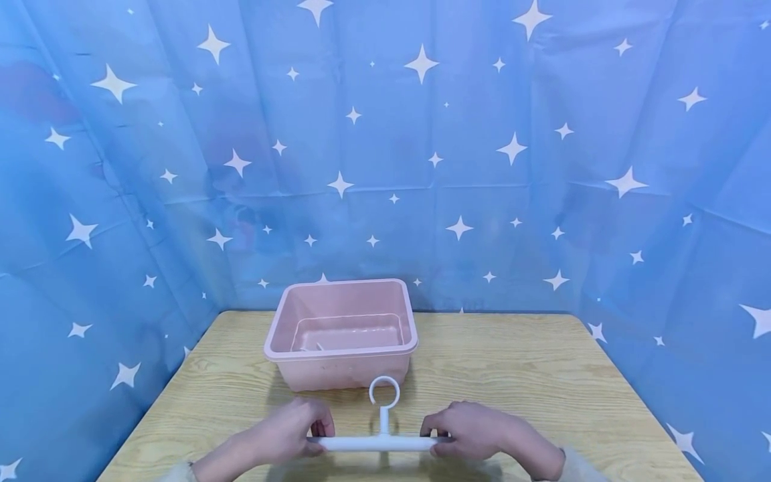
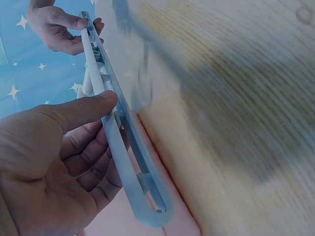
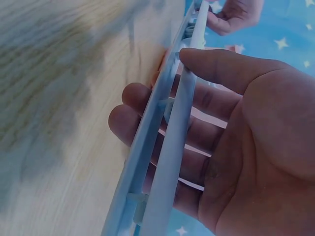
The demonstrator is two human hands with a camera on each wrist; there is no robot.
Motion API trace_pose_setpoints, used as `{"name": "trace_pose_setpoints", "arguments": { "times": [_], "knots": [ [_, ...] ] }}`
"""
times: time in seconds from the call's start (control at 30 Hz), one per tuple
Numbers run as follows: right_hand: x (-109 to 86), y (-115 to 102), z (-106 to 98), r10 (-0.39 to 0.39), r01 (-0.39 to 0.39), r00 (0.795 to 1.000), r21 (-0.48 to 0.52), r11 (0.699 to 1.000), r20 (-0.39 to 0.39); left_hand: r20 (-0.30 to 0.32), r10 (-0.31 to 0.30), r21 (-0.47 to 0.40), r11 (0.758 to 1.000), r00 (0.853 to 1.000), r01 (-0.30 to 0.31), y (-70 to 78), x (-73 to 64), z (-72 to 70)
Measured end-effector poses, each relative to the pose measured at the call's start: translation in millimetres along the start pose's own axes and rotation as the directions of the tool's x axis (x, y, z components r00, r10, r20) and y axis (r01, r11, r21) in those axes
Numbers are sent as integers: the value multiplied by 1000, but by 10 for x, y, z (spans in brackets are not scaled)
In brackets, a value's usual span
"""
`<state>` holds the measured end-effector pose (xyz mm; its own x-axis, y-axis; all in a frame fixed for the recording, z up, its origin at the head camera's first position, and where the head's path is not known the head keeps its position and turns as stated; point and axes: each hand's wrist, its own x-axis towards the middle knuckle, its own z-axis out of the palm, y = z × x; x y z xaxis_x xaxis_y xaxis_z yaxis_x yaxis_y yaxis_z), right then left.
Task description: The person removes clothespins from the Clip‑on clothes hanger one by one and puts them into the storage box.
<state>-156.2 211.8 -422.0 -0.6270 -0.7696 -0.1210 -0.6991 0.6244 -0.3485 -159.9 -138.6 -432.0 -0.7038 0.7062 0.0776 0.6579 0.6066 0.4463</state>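
Observation:
A pale clothes hanger [image 1: 381, 444] with a round hook [image 1: 395, 395] is held level above the table's near part, hook pointing away. My left hand [image 1: 295, 432] grips its left part and my right hand [image 1: 478, 428] its right part. Seen from the left wrist, the hanger [image 2: 123, 162] is a long, narrow frame of two parallel bars joined by small pegs, with a rounded end. The left thumb [image 2: 93, 108] presses one bar, fingers curled behind. The right wrist view shows my right thumb [image 3: 216, 66] on a bar, with the other fingers round the far side.
Beyond the hanger, left of centre, a pink plastic basin [image 1: 343, 371] stands on the wood-grain table [image 1: 512, 361]. Its visible inside holds no objects. A blue curtain [image 1: 385, 147] with white stars hangs behind the table and along both sides.

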Motion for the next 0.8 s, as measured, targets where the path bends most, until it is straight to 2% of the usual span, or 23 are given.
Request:
{"name": "trace_pose_setpoints", "arguments": {
  "times": [0.17,0.4,0.57,0.7,0.8],
  "knots": [
    [11,12,59,14,-14,1000,10,1000,8,18,-8,-34,999,1000,9,-28,-3,56],
    [27,31,135,11,-11,1000,11,1000,17,54,-65,-48,997,996,67,-36,-19,155],
    [50,72,210,24,-25,999,38,999,48,50,-55,-32,998,997,57,-58,-16,226],
    [55,97,252,7,-9,999,38,999,54,47,-53,-12,998,997,54,-69,-15,269],
    [52,99,272,-31,31,999,13,999,41,67,-71,-27,997,995,73,-69,-16,290]
  ]
}}
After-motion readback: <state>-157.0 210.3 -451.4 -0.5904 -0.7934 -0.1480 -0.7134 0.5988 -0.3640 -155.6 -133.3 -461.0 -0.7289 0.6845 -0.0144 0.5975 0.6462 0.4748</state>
